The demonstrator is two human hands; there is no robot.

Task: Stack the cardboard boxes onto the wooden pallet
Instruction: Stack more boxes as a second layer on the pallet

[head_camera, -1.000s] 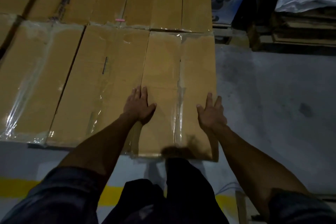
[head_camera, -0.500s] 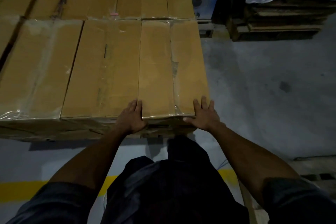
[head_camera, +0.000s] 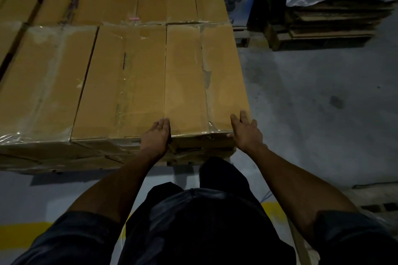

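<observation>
Evidently squaring the end box (head_camera: pixel 204 79) flush with its neighbour (head_camera: pixel 127 82) in the top layer of the stack, pallet itself hidden: left hand (head_camera: pixel 156 135) and right hand (head_camera: pixel 245 131) flat, fingers straight, at its near corners, presumably steadying it.

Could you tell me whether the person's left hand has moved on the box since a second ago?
Yes. The left hand has slid back toward the person, from the top of the rightmost cardboard box to its near edge.
</observation>
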